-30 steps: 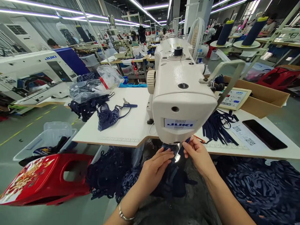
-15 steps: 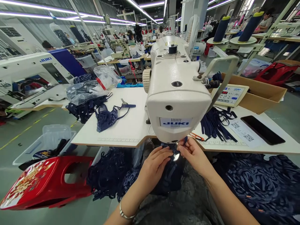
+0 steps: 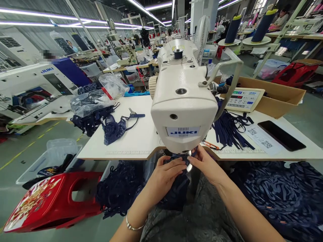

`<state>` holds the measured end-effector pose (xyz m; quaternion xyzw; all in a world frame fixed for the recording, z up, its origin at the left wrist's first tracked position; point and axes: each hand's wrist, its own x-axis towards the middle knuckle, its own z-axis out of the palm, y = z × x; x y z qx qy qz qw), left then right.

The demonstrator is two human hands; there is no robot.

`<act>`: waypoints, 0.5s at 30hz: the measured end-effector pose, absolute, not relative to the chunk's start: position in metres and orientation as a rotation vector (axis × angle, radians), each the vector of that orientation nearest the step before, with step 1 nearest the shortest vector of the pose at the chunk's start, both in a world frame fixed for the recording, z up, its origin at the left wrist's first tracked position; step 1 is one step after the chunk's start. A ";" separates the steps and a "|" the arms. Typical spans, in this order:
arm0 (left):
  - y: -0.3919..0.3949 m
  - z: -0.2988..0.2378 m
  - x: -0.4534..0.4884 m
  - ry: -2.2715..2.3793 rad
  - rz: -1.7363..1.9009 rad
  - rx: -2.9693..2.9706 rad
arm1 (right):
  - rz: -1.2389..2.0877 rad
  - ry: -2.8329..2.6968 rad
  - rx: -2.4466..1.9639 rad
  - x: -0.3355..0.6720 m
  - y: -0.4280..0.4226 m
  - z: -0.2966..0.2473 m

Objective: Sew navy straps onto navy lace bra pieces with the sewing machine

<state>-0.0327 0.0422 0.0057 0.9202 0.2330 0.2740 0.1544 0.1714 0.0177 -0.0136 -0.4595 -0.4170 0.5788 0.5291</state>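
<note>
At the front of the white sewing machine [image 3: 185, 111], my two hands meet just below its head. My left hand [image 3: 166, 176] is bent over a navy fabric piece [image 3: 176, 193], its fingers pressing the cloth near the needle area. Opposite it, my right hand [image 3: 208, 164] pinches the edge of the same piece between thumb and fingers. The cloth hangs down toward my lap. The machine head hides the needle and the fabric's far end. A navy bra [image 3: 113, 129] with a strap lies on the table to the left.
Navy straps [image 3: 228, 129], an orange-handled tool [image 3: 210, 145], a phone [image 3: 281, 135] and a control panel [image 3: 246, 99] are to the right. Navy garments [image 3: 280, 195] are piled below. A red stool [image 3: 60, 195] and a clear bin [image 3: 45, 164] stand at left.
The view has shifted slightly, so the machine sits further left. My left fingers have bent a little more over the cloth; my right hand keeps its pinch, close to the left fingertips.
</note>
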 end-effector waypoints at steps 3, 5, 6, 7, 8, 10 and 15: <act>0.042 0.007 -0.033 0.671 0.785 2.654 | 1.384 -0.922 -1.111 0.168 0.016 -0.008; 0.042 0.008 -0.032 0.660 0.812 2.670 | 1.358 -0.890 -1.115 0.166 0.015 -0.007; 0.042 0.008 -0.032 0.651 0.830 2.678 | 1.345 -0.881 -1.115 0.165 0.015 -0.008; 0.042 0.009 -0.031 0.639 0.843 2.686 | 1.335 -0.875 -1.115 0.164 0.015 -0.009; 0.042 0.009 -0.031 0.628 0.850 2.694 | 1.328 -0.872 -1.112 0.163 0.015 -0.011; 0.042 0.008 -0.031 0.607 0.845 2.708 | 1.317 -0.866 -1.105 0.162 0.014 -0.015; 0.044 0.008 -0.033 0.574 0.726 2.781 | 1.309 -0.878 -1.107 0.161 0.014 -0.021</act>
